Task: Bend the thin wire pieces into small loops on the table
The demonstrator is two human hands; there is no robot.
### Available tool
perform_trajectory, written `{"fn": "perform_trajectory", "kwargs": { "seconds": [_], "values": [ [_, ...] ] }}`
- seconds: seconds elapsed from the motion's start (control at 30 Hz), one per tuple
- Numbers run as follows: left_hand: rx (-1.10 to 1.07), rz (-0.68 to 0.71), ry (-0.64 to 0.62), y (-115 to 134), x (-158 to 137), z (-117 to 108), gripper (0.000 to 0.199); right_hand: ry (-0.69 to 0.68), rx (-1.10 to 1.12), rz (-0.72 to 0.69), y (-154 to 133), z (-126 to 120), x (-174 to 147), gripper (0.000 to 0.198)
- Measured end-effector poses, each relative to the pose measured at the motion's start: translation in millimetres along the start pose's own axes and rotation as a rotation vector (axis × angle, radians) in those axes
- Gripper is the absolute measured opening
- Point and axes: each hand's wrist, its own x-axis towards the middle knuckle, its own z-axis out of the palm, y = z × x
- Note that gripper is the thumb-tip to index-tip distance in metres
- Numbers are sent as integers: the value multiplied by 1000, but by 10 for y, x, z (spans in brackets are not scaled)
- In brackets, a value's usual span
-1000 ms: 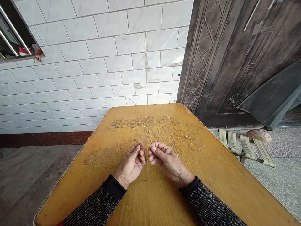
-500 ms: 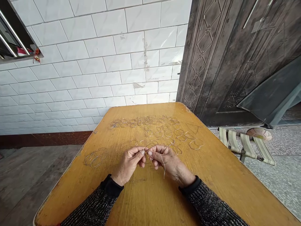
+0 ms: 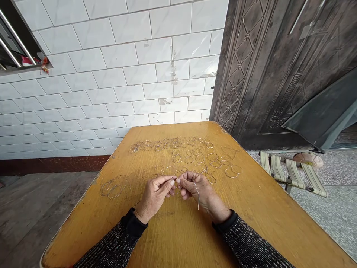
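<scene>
Over the middle of the wooden table [image 3: 189, 230], my left hand [image 3: 157, 195] and my right hand [image 3: 199, 188] meet, thumbs and forefingers pinched on a thin wire [image 3: 198, 195]. The fingertips nearly touch. One end of the wire hangs down in front of my right hand, and part of it curves up above the fingers. Beyond my hands lie several thin wire loops [image 3: 214, 160], bent into rounded shapes and set in rough rows. A larger loose tangle of wire [image 3: 113, 187] rests left of my left hand. My fingers hide where the wire crosses.
A white tiled wall [image 3: 117, 78] stands behind the table, with a barred window [image 3: 16, 44] at upper left. To the right are a dark carved door [image 3: 259, 74], a folding stool with striped straps [image 3: 292, 173] and a ball [image 3: 309, 160] on the floor.
Both hands stay pinched on the wire. My right hand has turned slightly, and the hanging wire end has shifted a little right and up.
</scene>
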Motion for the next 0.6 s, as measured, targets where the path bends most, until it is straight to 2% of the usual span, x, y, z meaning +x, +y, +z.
{"fn": "perform_trajectory", "kwargs": {
  "seconds": [0.23, 0.3, 0.37, 0.43, 0.53, 0.6],
  "values": [
    [-41, -43, 45, 7, 18, 11, 15, -25, -63, 13, 42, 35, 6, 31],
    [-62, -66, 58, 1, 36, -3, 16, 3, -87, -25, 39, 23, 8, 28],
    [-87, -97, 78, -21, 60, -32, 17, 74, -141, -152, 9, -5, -3, 28],
    [-134, -128, 91, -56, 84, -67, 17, 128, -271, -345, -46, -44, -33, 37],
    [-230, -172, 72, -101, 107, -106, 17, 63, -539, -570, -146, -96, -99, 31],
    [-270, -205, 45, -113, 108, -111, 17, -1, -647, -648, -189, -112, -131, 25]
  ]
}}
